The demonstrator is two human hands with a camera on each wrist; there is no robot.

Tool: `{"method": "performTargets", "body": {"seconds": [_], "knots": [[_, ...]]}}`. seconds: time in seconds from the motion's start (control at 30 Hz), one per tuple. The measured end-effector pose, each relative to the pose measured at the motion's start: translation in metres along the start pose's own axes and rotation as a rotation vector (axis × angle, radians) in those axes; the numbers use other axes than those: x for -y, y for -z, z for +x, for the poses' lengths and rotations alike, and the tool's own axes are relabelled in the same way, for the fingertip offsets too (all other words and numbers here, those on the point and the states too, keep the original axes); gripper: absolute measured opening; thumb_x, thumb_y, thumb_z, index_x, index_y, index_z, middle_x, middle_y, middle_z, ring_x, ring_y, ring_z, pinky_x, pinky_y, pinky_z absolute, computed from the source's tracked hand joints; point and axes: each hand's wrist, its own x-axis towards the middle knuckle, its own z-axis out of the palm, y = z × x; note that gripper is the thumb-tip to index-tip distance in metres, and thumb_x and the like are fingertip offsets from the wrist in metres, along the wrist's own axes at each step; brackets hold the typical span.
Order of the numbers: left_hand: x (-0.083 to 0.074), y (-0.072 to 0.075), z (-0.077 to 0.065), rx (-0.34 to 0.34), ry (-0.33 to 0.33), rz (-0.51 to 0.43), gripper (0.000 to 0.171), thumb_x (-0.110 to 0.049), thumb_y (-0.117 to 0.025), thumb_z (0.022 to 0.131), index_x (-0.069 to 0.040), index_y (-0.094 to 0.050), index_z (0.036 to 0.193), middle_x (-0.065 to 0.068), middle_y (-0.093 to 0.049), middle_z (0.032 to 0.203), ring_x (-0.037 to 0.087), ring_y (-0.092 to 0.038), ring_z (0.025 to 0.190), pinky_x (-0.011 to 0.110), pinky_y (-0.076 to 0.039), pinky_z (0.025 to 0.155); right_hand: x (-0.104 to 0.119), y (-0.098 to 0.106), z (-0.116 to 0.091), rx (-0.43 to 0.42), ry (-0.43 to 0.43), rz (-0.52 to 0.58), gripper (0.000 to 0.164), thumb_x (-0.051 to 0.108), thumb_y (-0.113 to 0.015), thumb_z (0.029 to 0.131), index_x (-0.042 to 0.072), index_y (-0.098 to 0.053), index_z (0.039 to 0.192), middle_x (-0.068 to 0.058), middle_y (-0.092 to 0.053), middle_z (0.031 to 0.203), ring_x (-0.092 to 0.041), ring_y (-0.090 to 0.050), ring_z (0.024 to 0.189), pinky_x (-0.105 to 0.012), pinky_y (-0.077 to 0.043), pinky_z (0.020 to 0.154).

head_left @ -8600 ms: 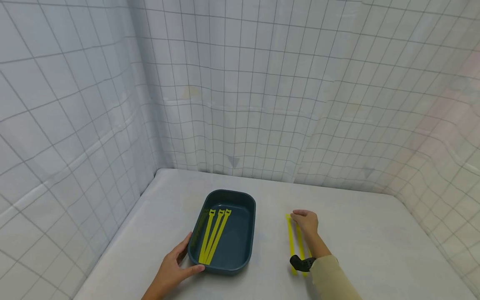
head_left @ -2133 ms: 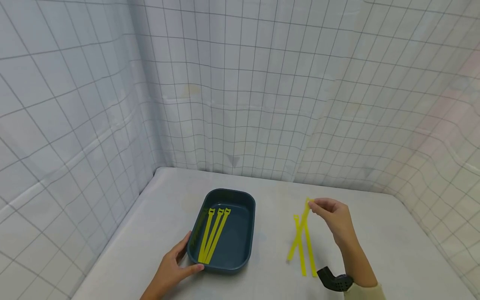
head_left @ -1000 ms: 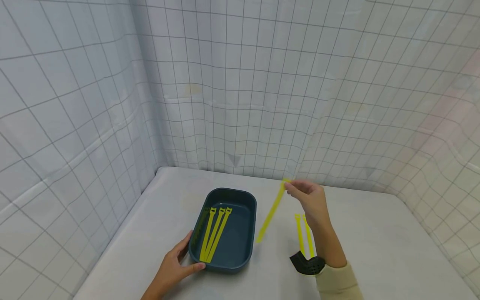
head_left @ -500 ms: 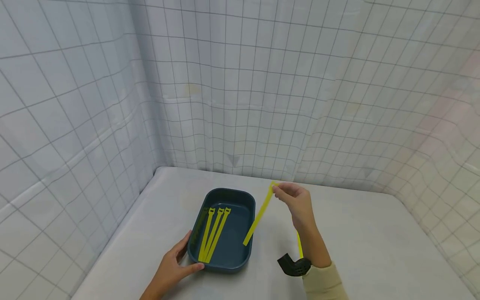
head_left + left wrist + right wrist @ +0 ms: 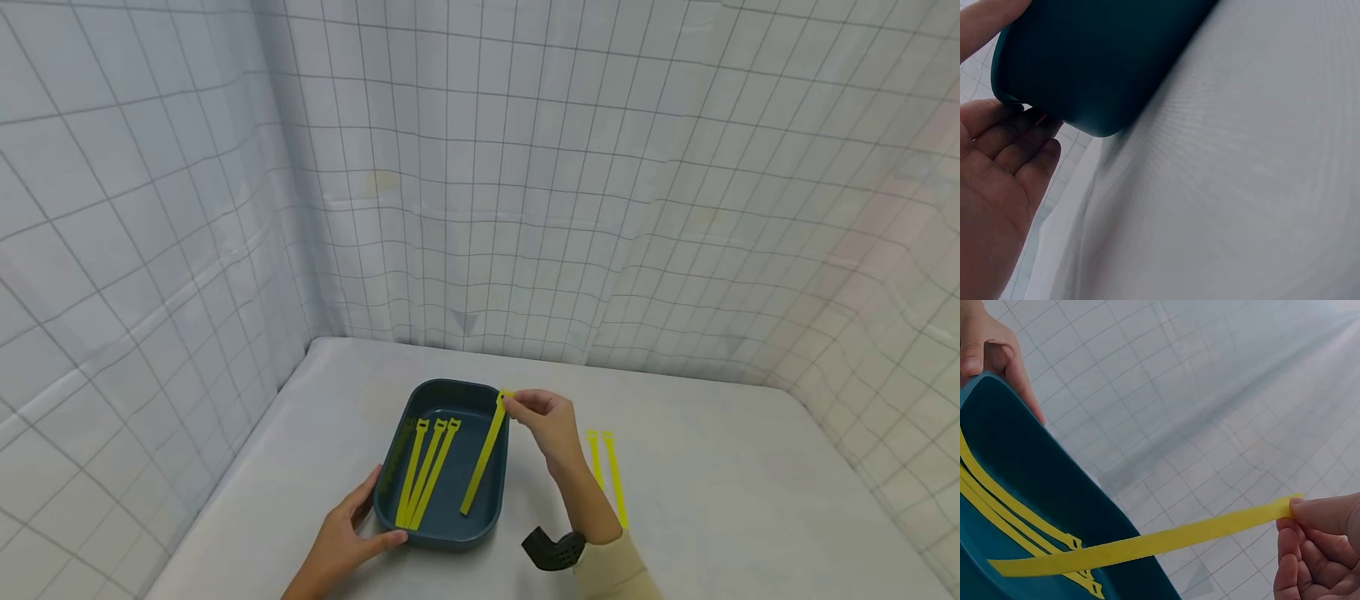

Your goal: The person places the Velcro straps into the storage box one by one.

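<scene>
My right hand (image 5: 551,429) pinches the slotted head of a yellow hook-and-loop cable tie (image 5: 483,457) between thumb and fingertips. The strap slants down over the right side of a dark teal tub (image 5: 468,533), its tail inside the walls. In the right wrist view, the held cable tie (image 5: 1147,545) stretches from the fingertips across the tub's rim. Three more yellow cable ties (image 5: 429,475) lie fanned out on the tub floor, heads at the far end. My left hand (image 5: 345,533) holds the tub's near left corner, thumb at the near rim and fingers along the left wall.
Right of the tub, two yellow cable ties (image 5: 615,479) lie side by side on the white table (image 5: 720,483), partly covered by my right forearm. A black device (image 5: 553,550) sits on the right wrist. White grid-patterned curtains (image 5: 480,183) enclose the back and sides.
My right hand has lifted one cable tie off the table, carried it left and lowered it over the tub. Two now lie on the table. The left hand keeps its hold.
</scene>
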Motion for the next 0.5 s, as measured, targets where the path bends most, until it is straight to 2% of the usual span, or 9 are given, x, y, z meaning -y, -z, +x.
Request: {"method": "performTargets", "body": {"seconds": [0.3,0.5], "knots": [[0.001,0.000,0.000,-0.002,-0.007,0.002,0.093,-0.026,-0.082,0.069,0.001,-0.030,0.142,0.017,-0.031,0.144,0.030,-0.032,0.130,0.040,-0.036,0.100,-0.003,-0.014,-0.001,0.043,-0.004,0.018,0.028,0.023,-0.072,0.081,-0.002,-0.068,0.094,-0.008,-0.067,0.087,-0.019,-0.062,0.078,-0.030,-0.052,0.083],[0.004,-0.001,0.000,-0.011,-0.030,0.000,0.093,-0.024,-0.082,0.069,0.001,-0.030,0.142,0.016,-0.031,0.144,0.027,-0.031,0.129,0.038,-0.036,0.100,-0.004,-0.024,-0.003,0.089,-0.018,0.047,0.028,0.020,-0.071,0.082,-0.004,-0.067,0.095,-0.009,-0.066,0.087,-0.018,-0.062,0.079,-0.029,-0.053,0.080]]}}
